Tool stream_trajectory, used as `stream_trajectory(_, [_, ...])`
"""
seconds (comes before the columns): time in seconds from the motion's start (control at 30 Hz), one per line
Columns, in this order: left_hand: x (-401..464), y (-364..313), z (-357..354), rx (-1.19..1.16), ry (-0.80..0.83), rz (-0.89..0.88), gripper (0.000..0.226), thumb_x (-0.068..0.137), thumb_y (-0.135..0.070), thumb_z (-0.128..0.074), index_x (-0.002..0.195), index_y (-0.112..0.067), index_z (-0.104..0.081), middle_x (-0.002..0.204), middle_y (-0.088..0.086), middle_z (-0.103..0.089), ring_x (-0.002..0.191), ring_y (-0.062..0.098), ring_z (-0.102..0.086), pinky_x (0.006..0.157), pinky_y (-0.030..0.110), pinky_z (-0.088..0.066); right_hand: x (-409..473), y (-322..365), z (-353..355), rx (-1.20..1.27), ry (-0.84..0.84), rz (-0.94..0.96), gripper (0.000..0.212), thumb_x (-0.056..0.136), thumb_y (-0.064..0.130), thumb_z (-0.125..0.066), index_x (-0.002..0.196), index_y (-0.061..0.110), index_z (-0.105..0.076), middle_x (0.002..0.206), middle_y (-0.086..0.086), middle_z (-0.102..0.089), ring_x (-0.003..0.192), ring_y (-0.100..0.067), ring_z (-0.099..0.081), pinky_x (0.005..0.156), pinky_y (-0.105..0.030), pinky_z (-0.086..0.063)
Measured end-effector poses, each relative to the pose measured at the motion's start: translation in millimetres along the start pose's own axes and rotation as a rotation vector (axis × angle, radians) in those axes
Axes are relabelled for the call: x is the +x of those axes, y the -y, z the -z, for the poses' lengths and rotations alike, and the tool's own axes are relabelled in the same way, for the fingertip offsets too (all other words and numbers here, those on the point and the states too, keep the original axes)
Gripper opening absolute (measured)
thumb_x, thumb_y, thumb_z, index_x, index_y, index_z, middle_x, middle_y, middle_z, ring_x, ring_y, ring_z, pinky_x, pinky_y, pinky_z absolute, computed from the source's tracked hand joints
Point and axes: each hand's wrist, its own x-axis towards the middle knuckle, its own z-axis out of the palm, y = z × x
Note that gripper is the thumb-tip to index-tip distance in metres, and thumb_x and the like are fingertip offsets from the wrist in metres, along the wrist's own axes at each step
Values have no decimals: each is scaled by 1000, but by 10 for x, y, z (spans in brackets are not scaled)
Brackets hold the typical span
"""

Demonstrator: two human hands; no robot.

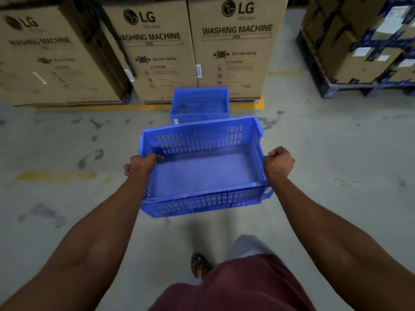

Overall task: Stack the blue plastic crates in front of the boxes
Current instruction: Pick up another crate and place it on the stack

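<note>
Here's the carry: a blue perforated plastic crate (203,169), rectangular and open-topped, held up off the floor at about waist height, a short way in front of the second blue plastic crate (199,105) that sits on the concrete floor (67,142) right up against the brown cardboard washing-machine boxes (235,46). The left hand (140,164) is wrapped over the left short rim, thumb hooked inside the wall, fingers curled under the lip; the right hand (278,162) is fisted tight round the opposite rim. Good place to take it, the two short ends near the body, load balanced between the arms. It looks light and rigid to me: slotted walls, solid flat bottom, no sag as it hangs, and the arms look easy. Smooth plastic could slip, so the lip under the fingers matters. What's inside? Nothing, the held crate shows a bare floor panel. The crate on the ground looks empty too, though blur makes its bottom hard to read. A white label sits on its near left corner. Judging by the layout, the held crate goes down onto that one, rims squared so it seats rather than tilts. Off to the right, taped cartons on a dark blue pallet (336,86), well apart from the action. Yellow floor marking (101,107) runs along the foot of the boxes.
</note>
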Motion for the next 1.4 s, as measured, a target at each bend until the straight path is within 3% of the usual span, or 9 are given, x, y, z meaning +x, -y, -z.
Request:
stream_trajectory(0.37, [3401, -1962, -1123, -24, -35, 74, 103, 10, -62, -87, 98, -13, -67, 118, 14, -59, 100, 38, -58, 82, 57, -59, 2226, 1406, -2292, -22, 22, -4, 9, 71, 4, -60, 77, 9, -64, 71, -6, -63, 81, -39, -65, 72, -33, -48])
stream_trajectory(0.5, [4035, -2708, -1488, -42, -30, 21, 79, 34, -54, -87, 101, -14, -74, 107, 22, -64, 107, 40, -57, 89, 50, -56, 3000, 1834, -3074, -29, 3, -34, 11, 76, 4, -59, 84, 5, -67, 82, -13, -71, 83, -38, -65, 75, -33, -49])
stream_trajectory(0.6, [5223, -3006, -1876, -162, -57, 12, 85, 13, -54, -88, 95, -37, -72, 99, 7, -72, 95, 28, -69, 84, 47, -62, 3512, 2047, -3668, -55, 10, -38, 10, 75, 5, -59, 81, 6, -67, 79, -8, -71, 81, -36, -65, 71, -28, -45])
stream_trajectory(0.67, [5812, -3203, -2157, -175, -55, -4, 79, 14, -49, -89, 89, -41, -66, 104, 3, -72, 95, 25, -70, 84, 45, -62, 3827, 2124, -4075, -72, 29, -34, 10, 74, 5, -58, 78, 8, -66, 75, -5, -68, 78, -34, -65, 67, -25, -40])
stream_trajectory(0.77, [5939, -3648, -2361, -176, -15, -98, 56, 27, -46, -81, 80, -38, -65, 109, 6, -72, 99, 27, -69, 85, 45, -60, 4252, 2147, -4621, -95, 42, -19, 9, 70, 6, -57, 73, 12, -63, 68, 0, -63, 77, -34, -65, 65, -28, -45])
stream_trajectory(1.03, [6797, -3865, -3033, -86, 26, -272, 40, 45, -48, -87, 80, -41, -67, 112, 8, -71, 91, 29, -72, 75, 46, -62, 5000, 2182, -5590, -103, -38, -8, 7, 76, 8, -59, 77, 7, -66, 81, -8, -73, 82, -36, -65, 67, -27, -39])
stream_trajectory(1.1, [6920, -3866, -3200, -61, 36, -306, 40, 46, -50, -85, 81, -43, -66, 119, 9, -64, 97, 28, -67, 83, 42, -60, 5127, 2132, -5746, -93, -45, -6, 10, 78, 9, -59, 80, 5, -67, 83, -11, -74, 82, -35, -64, 66, -23, -32])
stream_trajectory(1.27, [7071, -3944, -3540, 17, 62, -437, 48, 53, -50, -86, 97, -35, -69, 130, 13, -48, 120, 34, -52, 102, 46, -50, 5350, 1791, -5989, -38, -61, 29, 36, 69, 35, -44, 78, 9, -67, 80, -10, -76, 79, -30, -70, 70, -24, -49])
stream_trajectory(1.4, [6812, -4022, -3576, 346, 154, -502, 73, 69, -62, -83, 132, -36, -56, 152, 17, -24, 142, 40, -25, 119, 52, -26, 5414, 1752, -6034, -75, -34, 81, 16, 71, 18, -53, 77, 21, -67, 88, -9, -74, 84, -33, -69, 69, -23, -41])
